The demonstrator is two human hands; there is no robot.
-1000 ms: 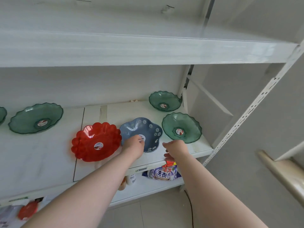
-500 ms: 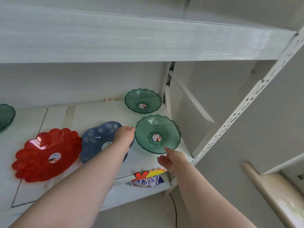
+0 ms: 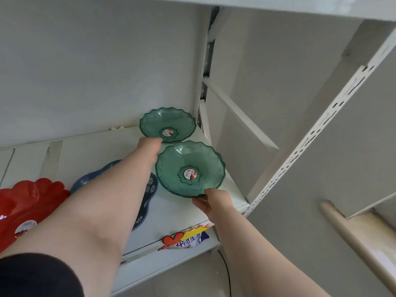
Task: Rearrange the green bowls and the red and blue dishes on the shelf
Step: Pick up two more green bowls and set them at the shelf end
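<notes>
Two translucent green bowls stand at the right end of the white shelf (image 3: 90, 153). The far green bowl (image 3: 171, 123) sits in the back corner. My left hand (image 3: 149, 146) reaches its near rim, with the fingers hidden behind the hand. The near green bowl (image 3: 177, 166) is tilted, and my right hand (image 3: 214, 202) pinches its front rim. A blue flowered dish (image 3: 150, 189) lies under my left forearm, mostly hidden. The red scalloped dish (image 3: 32, 202) lies at the far left, cut off by the frame edge.
A perforated white upright (image 3: 321, 129) and a diagonal brace (image 3: 235, 116) close the shelf's right end. Another shelf (image 3: 300, 5) hangs overhead. A colourful packet (image 3: 188, 239) lies on the lower shelf. A beige rail (image 3: 353, 236) runs at the lower right.
My left hand left the blue dish and reached back to the far green bowl. My right hand rose from the shelf edge and took the near green bowl's front rim. The view shifted right.
</notes>
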